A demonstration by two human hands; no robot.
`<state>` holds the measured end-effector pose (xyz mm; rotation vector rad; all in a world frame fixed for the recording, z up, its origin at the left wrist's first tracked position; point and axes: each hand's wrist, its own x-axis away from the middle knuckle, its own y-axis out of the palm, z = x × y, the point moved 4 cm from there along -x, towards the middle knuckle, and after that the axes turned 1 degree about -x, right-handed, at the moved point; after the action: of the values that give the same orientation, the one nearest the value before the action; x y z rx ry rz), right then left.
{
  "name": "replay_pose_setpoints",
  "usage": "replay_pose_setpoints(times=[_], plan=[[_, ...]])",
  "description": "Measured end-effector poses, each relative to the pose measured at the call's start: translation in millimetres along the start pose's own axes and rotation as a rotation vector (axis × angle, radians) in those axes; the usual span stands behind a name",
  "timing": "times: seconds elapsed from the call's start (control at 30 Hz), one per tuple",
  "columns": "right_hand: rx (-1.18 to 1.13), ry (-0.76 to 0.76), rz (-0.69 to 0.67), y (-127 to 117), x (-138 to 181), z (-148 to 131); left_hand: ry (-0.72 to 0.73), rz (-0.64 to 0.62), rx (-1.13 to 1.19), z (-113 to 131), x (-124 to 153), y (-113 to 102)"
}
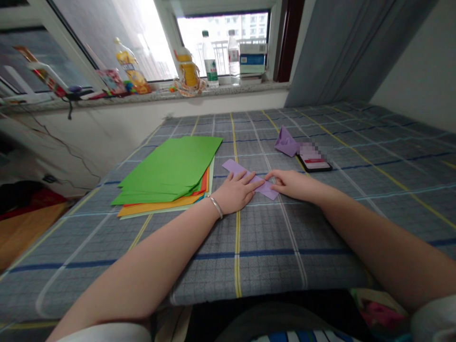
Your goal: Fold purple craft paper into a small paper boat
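Note:
A long folded strip of purple paper [238, 168] lies on the grey checked bed cover [270, 247]. My left hand [233, 192] rests flat on its near part, fingers stretched out and pressing down; a silver bracelet sits on that wrist. My right hand [290, 183] lies at the strip's right end, fingertips pressed on the paper's edge. A finished purple folded paper shape [286, 141] sits further back to the right.
A stack of coloured paper sheets with green on top [171, 173] lies left of my hands. A phone [314, 160] lies beside the folded shape. Bottles [210, 59] and clutter stand on the windowsill [228, 90]. A grey curtain [342, 52] hangs at the right.

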<state>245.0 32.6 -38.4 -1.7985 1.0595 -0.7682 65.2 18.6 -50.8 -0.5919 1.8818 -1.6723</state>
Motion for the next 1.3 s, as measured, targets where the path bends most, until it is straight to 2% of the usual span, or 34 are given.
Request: replay_pose_setpoints(times=[0.17,0.3,0.43,0.57,0.7,1.13,1.3], plan=[[0.017,0.0,-0.027,-3.2,1.0,3.1,0.029,0.015,0.017,0.6,-0.3,-1.9],[0.023,-0.018,-0.026,-5.0,1.3,4.1,0.116,0.009,0.118,0.0,-2.9,0.3],[0.038,-0.165,0.002,-6.6,2.9,-1.3,0.174,0.046,0.17,0.1,-3.6,0.4],[0.053,-0.256,-0.022,-6.8,8.5,-6.6,0.144,0.12,0.185,-0.6,-3.4,-4.0],[0.091,-0.286,-0.055,-6.9,12.8,-8.0,0.108,0.134,0.183,0.0,-2.9,-8.1],[0.194,-0.33,-0.003,-11.5,12.5,-9.0,0.139,0.123,0.162,-0.1,-3.0,-6.0],[0.175,-0.218,0.027,-6.9,7.8,-8.1,0.19,0.128,0.187,0.8,-3.0,-5.7]])
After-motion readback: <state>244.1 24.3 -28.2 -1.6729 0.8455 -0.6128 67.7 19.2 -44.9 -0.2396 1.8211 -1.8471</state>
